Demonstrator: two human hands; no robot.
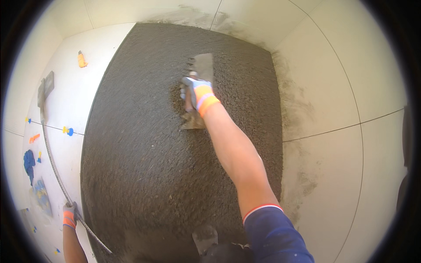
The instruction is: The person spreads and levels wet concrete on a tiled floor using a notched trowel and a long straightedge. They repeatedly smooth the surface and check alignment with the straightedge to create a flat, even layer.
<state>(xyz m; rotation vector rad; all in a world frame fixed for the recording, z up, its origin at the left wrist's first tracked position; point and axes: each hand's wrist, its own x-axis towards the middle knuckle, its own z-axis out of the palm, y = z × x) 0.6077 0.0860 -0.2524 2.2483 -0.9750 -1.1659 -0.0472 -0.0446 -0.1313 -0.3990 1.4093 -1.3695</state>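
Note:
My right hand [196, 90], in a grey glove with an orange cuff, grips the handle of a notched trowel [203, 65]. The trowel lies across the dark, grainy mortar bed [140, 131], its toothed edge toward the left, and the hand is slightly blurred. At the lower left, my gloved left hand [70, 215] is at the pale tile's edge, its fingers closed round a grey flexible hose [57, 173]. Its fingertips show only in part. That hose runs up to a grey tool with a flat, squarish head [47, 87] lying on the tile.
Pale floor tile [105, 57] borders the mortar on the left. An orange-handled tool [82, 59], yellow-and-blue clips [68, 131], a blue cloth or glove [29, 166] and a clear bag [42, 197] lie there. Mortar-smeared tiled walls [324, 175] stand right and behind.

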